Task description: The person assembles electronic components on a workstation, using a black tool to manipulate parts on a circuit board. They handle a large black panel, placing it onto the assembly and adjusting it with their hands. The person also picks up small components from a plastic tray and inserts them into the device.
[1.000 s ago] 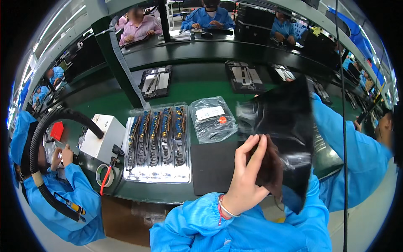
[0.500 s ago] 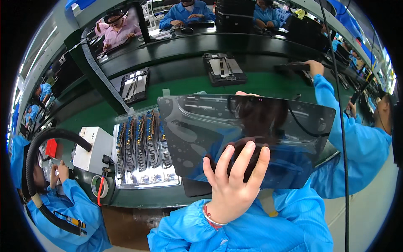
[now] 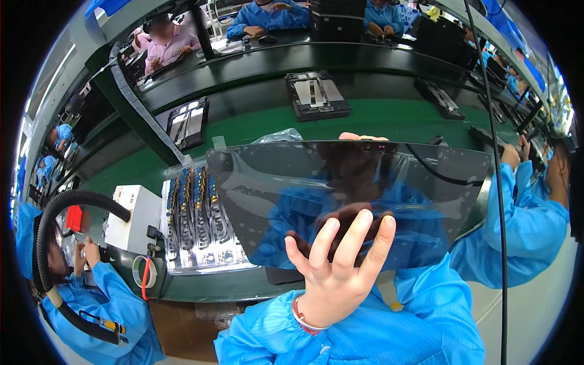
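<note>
A large black glossy tablet screen (image 3: 261, 194) is held up tilted in front of me. Clear film with bubbles and wrinkles covers its face, which mirrors blue clothing. My left hand (image 3: 340, 267) lies over the lower middle of the screen, fingers spread and stretched upward; its thumb is hidden. From behind, my right hand (image 3: 359, 137) grips the screen, and only its fingertips show above the top edge. Left of the screen, a clear plastic tray (image 3: 182, 264) carries rows of small blue-and-black ribbon-like parts (image 3: 201, 207).
Opened tablet bodies (image 3: 316, 97) lie along the green bench (image 3: 377, 115). A white box (image 3: 131, 213) with a black corrugated hose (image 3: 67, 201) stands left of the tray. One co-worker (image 3: 523, 213) sits close on my right, another (image 3: 91, 292) on my left. A black cable (image 3: 500, 182) hangs at right.
The screen has shifted left and tilted slightly, with my left hand still over it. The right-hand co-worker's arm has drawn back from the far bench, where a tablet body now lies.
</note>
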### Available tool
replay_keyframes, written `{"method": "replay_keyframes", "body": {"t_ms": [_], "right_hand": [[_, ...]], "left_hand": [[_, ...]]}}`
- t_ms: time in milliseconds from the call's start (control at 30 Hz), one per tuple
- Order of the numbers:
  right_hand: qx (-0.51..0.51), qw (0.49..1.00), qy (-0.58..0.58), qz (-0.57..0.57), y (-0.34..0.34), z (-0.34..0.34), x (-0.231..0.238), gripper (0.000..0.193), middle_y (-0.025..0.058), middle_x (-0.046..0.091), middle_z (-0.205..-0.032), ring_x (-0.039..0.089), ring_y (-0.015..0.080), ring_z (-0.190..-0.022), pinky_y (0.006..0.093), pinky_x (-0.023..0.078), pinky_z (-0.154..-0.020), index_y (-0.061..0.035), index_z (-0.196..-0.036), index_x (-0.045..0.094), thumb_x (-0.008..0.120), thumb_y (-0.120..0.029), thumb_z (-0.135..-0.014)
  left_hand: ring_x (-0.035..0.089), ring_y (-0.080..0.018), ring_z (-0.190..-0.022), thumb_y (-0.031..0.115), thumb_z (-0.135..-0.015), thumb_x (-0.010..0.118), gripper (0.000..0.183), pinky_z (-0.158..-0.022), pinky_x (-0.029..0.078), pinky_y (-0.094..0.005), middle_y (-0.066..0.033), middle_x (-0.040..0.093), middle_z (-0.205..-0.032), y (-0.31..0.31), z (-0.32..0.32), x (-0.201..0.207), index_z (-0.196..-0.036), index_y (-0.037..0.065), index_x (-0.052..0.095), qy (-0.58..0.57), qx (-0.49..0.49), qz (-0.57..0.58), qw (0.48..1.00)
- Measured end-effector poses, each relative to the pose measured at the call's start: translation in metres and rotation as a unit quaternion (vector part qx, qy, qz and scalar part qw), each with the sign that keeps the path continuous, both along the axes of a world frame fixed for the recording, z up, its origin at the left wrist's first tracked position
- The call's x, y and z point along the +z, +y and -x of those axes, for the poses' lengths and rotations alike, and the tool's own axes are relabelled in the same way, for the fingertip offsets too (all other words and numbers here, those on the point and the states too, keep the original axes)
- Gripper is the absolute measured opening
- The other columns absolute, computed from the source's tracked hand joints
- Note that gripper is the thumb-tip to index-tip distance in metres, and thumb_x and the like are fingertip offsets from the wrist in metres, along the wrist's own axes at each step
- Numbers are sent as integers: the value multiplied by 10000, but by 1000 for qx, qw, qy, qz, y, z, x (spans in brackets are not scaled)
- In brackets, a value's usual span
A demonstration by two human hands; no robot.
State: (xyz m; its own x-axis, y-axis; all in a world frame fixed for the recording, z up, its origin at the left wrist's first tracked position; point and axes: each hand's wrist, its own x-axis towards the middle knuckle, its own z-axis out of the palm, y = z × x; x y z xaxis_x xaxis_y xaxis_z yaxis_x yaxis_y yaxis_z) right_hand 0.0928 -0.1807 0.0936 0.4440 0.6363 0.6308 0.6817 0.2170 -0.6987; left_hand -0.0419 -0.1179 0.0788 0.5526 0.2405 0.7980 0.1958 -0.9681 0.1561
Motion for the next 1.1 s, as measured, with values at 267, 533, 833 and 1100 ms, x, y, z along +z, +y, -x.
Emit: {"method": "replay_keyframes", "body": {"t_ms": [267, 533, 833, 1100], "right_hand": [[61, 996, 54, -44, 25, 41, -22, 301, 100, 601, -982, 573, 260, -906, 335, 444, -809, -132, -964, 629, 498, -25, -714], [69, 994, 64, -58, 32, 46, -27, 318, 105, 591, -1011, 561, 258, -935, 328, 430, -828, -112, -987, 616, 478, -3, -721], [63, 994, 70, -61, 36, 24, -23, 337, 111, 579, -1043, 547, 256, -967, 321, 414, -850, -90, -1012, 601, 457, 21, -729], [64, 991, 89, -73, 39, 11, -24, 354, 116, 568, -1071, 535, 254, -995, 315, 399, -869, -71, -1035, 589, 437, 42, -736]], "left_hand": [[335, -335, -1129, 61, -435, 633, 711, -962, 146, -585, -84, 381, -1226, 6, 2, 0, -1120, 237, 559, -4, -20, 4, 1000], [339, -347, -1125, 49, -462, 600, 685, -958, 156, -590, -98, 387, -1228, 7, -3, -1, -1122, 224, 558, -5, -25, 0, 1000], [369, -296, -1105, 126, -561, 636, 567, -983, 149, -542, -63, 436, -1194, 11, -7, 2, -1108, 264, 574, -25, -14, 16, 999], [416, -223, -1073, 212, -690, 621, 411, -996, 176, -512, 21, 468, -1174, 13, -17, -7, -1087, 311, 582, -68, 18, 49, 996]]}}
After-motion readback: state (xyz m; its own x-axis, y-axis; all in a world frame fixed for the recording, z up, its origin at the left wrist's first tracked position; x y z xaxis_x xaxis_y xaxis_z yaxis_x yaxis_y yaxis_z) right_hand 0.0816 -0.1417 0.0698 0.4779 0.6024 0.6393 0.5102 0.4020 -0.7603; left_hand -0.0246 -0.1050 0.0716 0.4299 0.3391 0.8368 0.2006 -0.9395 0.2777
